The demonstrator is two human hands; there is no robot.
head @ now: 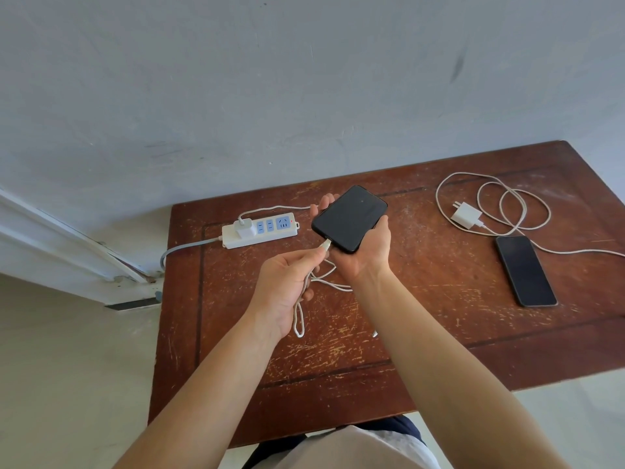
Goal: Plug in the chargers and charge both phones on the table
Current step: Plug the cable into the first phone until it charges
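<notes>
My right hand (363,252) cradles a black phone (350,218) above the wooden table (422,340), screen up and dark. My left hand (287,286) pinches the plug end of a white cable (325,246), whose tip touches the phone's bottom edge. That cable loops below my hands and runs back to a white charger (244,227) seated in the white power strip (259,230) at the table's back left. A second white charger (466,215) lies unplugged at the right with its cable (507,204) coiled around it. A second black phone (526,270) lies flat just below it.
The table stands against a grey wall. The strip's grey cord (184,248) drops off the table's left edge toward the floor. A white door frame (67,245) runs along the left. Pale floor surrounds the table.
</notes>
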